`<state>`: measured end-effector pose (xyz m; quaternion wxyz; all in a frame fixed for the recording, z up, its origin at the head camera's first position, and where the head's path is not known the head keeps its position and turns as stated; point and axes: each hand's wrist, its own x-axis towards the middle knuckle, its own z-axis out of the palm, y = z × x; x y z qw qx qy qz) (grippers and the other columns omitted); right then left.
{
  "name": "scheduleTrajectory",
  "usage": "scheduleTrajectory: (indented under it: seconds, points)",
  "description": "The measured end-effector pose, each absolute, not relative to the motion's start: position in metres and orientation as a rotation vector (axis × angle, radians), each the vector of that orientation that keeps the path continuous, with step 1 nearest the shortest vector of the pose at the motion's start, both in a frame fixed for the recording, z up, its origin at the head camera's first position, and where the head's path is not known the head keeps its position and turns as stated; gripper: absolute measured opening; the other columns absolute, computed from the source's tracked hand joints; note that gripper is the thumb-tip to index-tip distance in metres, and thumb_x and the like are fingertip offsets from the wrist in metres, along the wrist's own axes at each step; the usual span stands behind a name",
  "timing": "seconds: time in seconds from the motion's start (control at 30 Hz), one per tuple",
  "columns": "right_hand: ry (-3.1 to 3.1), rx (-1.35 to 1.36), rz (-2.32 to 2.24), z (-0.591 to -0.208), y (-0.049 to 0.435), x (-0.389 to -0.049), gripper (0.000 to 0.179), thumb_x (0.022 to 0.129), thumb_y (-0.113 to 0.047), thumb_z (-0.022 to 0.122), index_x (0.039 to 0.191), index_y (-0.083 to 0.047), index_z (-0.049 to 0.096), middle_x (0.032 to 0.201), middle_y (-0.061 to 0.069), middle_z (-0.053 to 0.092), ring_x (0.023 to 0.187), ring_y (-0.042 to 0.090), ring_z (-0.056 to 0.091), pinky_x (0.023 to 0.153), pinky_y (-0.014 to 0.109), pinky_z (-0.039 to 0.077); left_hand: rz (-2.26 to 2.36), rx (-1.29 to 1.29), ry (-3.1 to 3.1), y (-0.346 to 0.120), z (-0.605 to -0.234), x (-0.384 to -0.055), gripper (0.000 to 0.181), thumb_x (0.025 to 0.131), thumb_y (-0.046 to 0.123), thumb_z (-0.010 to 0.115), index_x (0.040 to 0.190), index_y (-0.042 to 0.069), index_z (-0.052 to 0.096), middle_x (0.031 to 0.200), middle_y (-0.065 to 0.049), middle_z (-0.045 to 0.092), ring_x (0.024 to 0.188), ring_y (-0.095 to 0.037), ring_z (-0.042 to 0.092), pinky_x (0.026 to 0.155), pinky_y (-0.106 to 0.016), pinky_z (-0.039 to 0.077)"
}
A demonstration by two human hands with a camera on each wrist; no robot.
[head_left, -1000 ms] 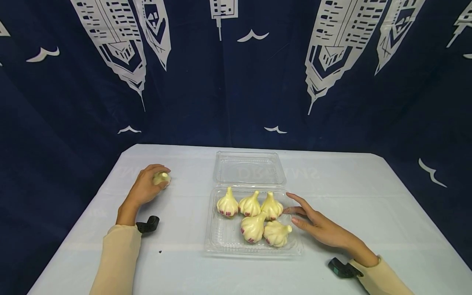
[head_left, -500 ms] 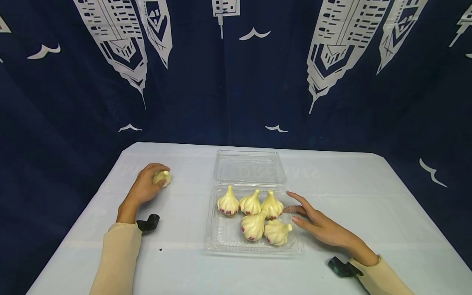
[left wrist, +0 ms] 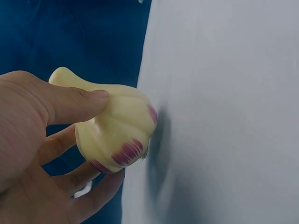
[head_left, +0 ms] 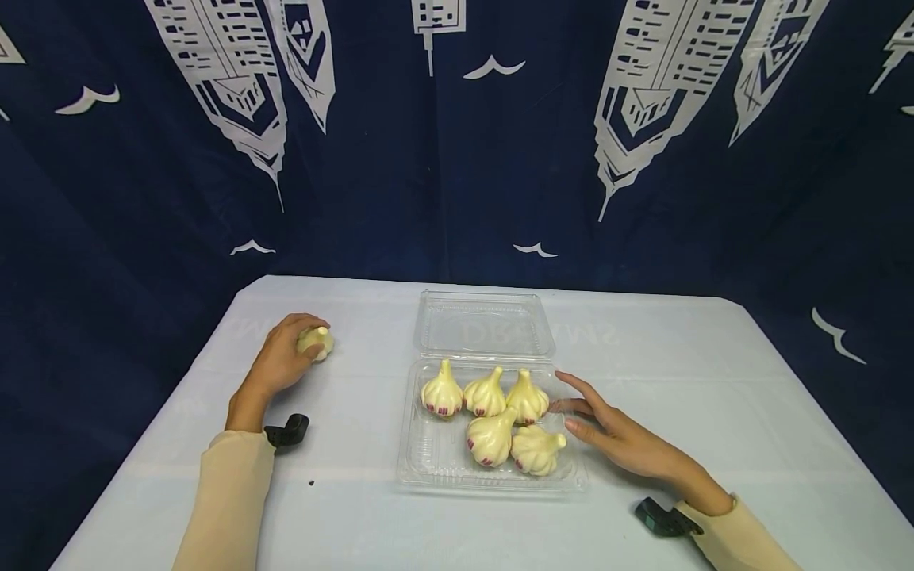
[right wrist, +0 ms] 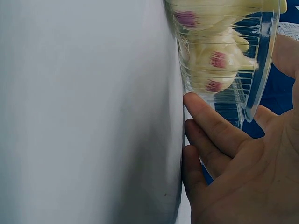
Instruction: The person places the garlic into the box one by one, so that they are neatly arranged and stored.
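Observation:
At the left of the table, my left hand (head_left: 286, 361) grips a garlic bulb (head_left: 318, 342) with pale yellow skin. In the left wrist view the thumb lies across the bulb (left wrist: 117, 119), fingers curl behind it, and purple patches mark its base. A clear plastic clamshell box (head_left: 428, 472) stands mid-table with its lid folded back. Several more garlic bulbs (head_left: 489, 438) lie inside it. My right hand (head_left: 628, 440) is at the box's right wall, fingers extended. The right wrist view shows its fingertips down by the table, beside the ribbed wall (right wrist: 243, 88).
The lid (head_left: 485, 323) lies flat behind the box. A small dark speck (head_left: 311, 482) sits on the white tablecloth (head_left: 343, 523). A dark blue patterned curtain (head_left: 393, 182) hangs behind the table. Black cameras (head_left: 288, 431) are strapped at both wrists.
The garlic bulb in my left hand has shifted very slightly to the right. My right hand and the box with its bulbs stay as they were.

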<state>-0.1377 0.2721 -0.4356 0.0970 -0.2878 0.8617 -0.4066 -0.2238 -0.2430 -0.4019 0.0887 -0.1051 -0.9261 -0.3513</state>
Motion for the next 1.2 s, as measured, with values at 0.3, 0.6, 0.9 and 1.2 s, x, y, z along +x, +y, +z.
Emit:
scheduleTrajectory:
  seconds: [0.3, 0.6, 0.9, 1.2]
  points:
    - [2.548, -0.856, -1.213, -0.435, 0.271, -0.137, 0.067, 0.107, -0.018, 0.048, 0.161, -0.023, 0.009, 0.14, 0.006, 0.059, 0.131, 0.012, 0.053, 0.102, 0.02, 0.044, -1.034, -0.355, -2.678, -0.234, -0.388, -0.22, 0.031, 0.091, -0.002, 0.067, 0.122, 0.001, 0.065, 0.136, -0.021, 0.053, 0.128, -0.046, 0.044, 0.105, -0.06, 0.033]
    - [2.57, -0.844, -1.194, -0.434, 0.27, -0.135, 0.066, 0.107, -0.02, 0.048, 0.161, -0.023, 0.01, 0.139, 0.006, 0.059, 0.131, 0.011, 0.053, 0.101, 0.021, 0.045, -1.022, -0.442, -2.601, -0.222, -0.376, -0.215, 0.032, 0.087, -0.003, 0.072, 0.119, 0.001, 0.067, 0.129, -0.02, 0.056, 0.117, -0.041, 0.047, 0.091, -0.047, 0.039]
    - [2.572, -0.842, -1.191, -0.434, 0.271, -0.135, 0.066, 0.107, -0.02, 0.048, 0.161, -0.023, 0.01, 0.14, 0.005, 0.059, 0.13, 0.008, 0.053, 0.101, 0.022, 0.046, -0.972, -0.563, -2.607, -0.206, -0.368, -0.21, 0.033, 0.088, -0.001, 0.073, 0.12, 0.002, 0.067, 0.124, -0.018, 0.058, 0.112, -0.036, 0.052, 0.086, -0.045, 0.042]
    - [2.572, -0.848, -1.193, -0.433, 0.271, -0.135, 0.066, 0.107, -0.019, 0.048, 0.161, -0.021, 0.01, 0.139, 0.006, 0.06, 0.131, 0.011, 0.053, 0.102, 0.021, 0.044, -0.957, -0.625, -2.619, -0.194, -0.364, -0.207, 0.034, 0.088, 0.003, 0.074, 0.121, 0.002, 0.067, 0.121, -0.018, 0.059, 0.104, -0.033, 0.058, 0.082, -0.044, 0.049]
